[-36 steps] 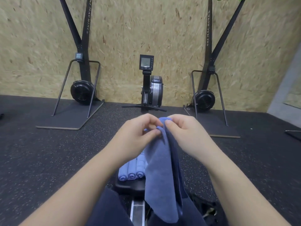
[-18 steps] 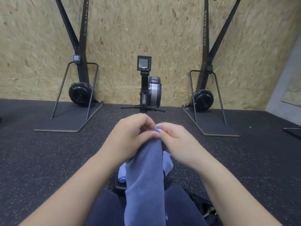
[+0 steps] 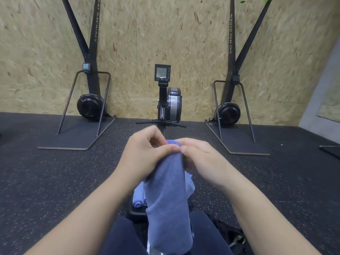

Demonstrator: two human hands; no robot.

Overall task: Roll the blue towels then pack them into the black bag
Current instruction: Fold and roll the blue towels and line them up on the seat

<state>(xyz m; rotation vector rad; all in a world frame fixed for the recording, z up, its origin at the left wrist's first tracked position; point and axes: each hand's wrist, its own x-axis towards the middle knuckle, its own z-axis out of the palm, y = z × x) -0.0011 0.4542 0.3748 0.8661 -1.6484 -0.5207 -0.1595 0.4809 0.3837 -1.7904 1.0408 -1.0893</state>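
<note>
A blue towel point(image 3: 168, 199) hangs lengthwise in front of me, down over my lap. My left hand point(image 3: 145, 155) and my right hand point(image 3: 202, 161) meet at its top edge and both pinch it between thumb and fingers. Behind the hanging towel, rolled blue towels point(image 3: 138, 198) lie on the black seat point(image 3: 137, 213) of the rowing machine, mostly hidden. A black bag point(image 3: 230, 234) lies on the floor at my lower right, only partly visible.
A rowing machine's flywheel and monitor point(image 3: 170, 100) stand straight ahead at the chipboard wall. Two ski machines point(image 3: 92, 105) point(image 3: 229, 111) on flat bases flank it. Dark speckled rubber floor spreads on both sides. My knees in dark trousers are below.
The towel, hanging off to the right a second ago, now hangs straight down the middle. My hands have drawn closer together and lower at its top edge.
</note>
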